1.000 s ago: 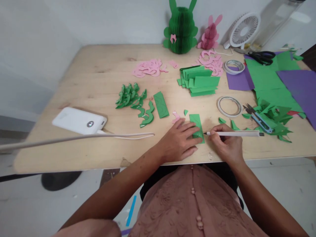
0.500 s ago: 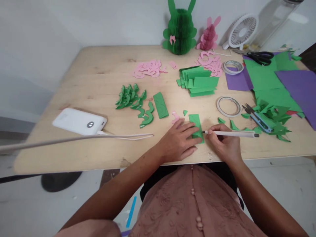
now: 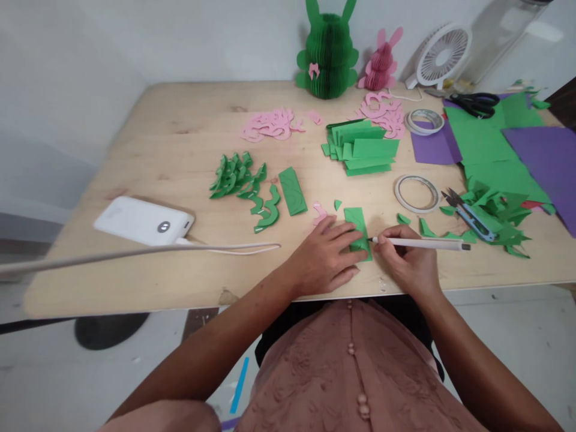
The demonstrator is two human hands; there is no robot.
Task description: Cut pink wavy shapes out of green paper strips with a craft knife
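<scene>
My left hand [image 3: 324, 257] lies flat, fingers spread, across a small green paper rectangle [image 3: 355, 217] near the table's front edge. Its fingers cover part of the paper. Between the fingers of my right hand [image 3: 408, 263] is a white pen [image 3: 427, 243], its dark tip at the paper's right edge. A pink curved paper cutout [image 3: 319, 211] lies just beyond my left fingertips, beside a small green scrap [image 3: 337, 205]. Farther left rests another green rectangle [image 3: 292, 191] with curved lines drawn on it. Green scalloped cutouts [image 3: 236, 175] are heaped left of that.
Folded green papers [image 3: 373, 149] stand behind my hands. To the right lie a tape roll [image 3: 417, 194], thread snips [image 3: 470, 217] on green scraps, and black-handled scissors [image 3: 477, 105]. A white power bank [image 3: 144, 221] with a cable is at left. Paper bunnies and a fan [image 3: 443, 55] line the wall.
Almost nothing differs. The pen's rear end has shifted very slightly left, while my left hand stays in place on the paper.
</scene>
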